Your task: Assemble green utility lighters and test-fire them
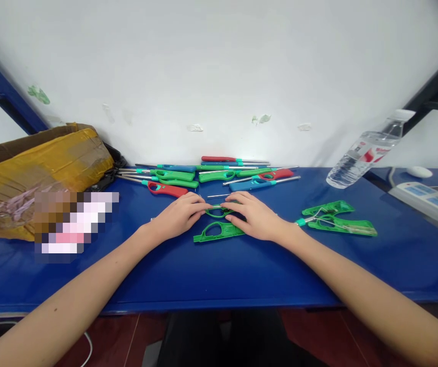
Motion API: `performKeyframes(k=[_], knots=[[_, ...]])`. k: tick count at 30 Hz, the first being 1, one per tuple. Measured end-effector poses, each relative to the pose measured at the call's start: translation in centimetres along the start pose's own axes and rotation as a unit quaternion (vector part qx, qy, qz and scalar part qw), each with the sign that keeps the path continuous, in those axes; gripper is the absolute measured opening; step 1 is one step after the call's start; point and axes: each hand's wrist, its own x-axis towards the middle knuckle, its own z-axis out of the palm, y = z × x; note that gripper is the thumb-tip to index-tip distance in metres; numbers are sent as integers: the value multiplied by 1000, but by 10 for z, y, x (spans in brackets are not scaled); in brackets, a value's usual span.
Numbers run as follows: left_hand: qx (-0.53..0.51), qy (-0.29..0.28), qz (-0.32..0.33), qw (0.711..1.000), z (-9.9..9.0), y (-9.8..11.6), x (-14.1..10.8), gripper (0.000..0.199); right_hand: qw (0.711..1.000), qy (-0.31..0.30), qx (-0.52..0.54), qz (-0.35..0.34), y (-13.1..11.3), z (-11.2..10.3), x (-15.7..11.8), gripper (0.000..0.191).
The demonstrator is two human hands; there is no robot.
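Both hands work on a green lighter casing half (215, 212) with a trigger loop, low over the blue table. My left hand (179, 214) pinches its left end between thumb and fingertips. From the other side, my right hand (255, 216) closes its fingers on the casing, hiding much of it. Just below lies another green casing half (219, 232), its right end under my right hand. A thin metal rod (219, 195) lies behind my fingers. To the right, opened green lighter parts (337, 219) rest with inner pieces and a metal tube showing.
Several red, green and blue long-nosed lighters (176, 176) lie along the wall. A taped cardboard box (43, 178) stands at the left. At the right are a tilted water bottle (367, 150), a power strip (429, 204) and a white oval object (419, 172). The blue table (222, 280) ends in front of me.
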Motion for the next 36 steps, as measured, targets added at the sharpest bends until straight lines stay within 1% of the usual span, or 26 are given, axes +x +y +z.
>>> performKeyframes(k=[11,22,29,36], knots=[[-20,-5,-13,1000,0,2,1,34,1000,-16,0,2,0,-1,0,36],[-19,1,-18,1000,2,2,1,30,1000,-27,-5,-1,1,-1,1,34],[-30,-3,-18,999,2,-1,1,29,999,-34,-19,1,0,1,0,37],[-28,-6,-27,999,2,2,1,25,998,-54,-32,-2,1,2,1,39]])
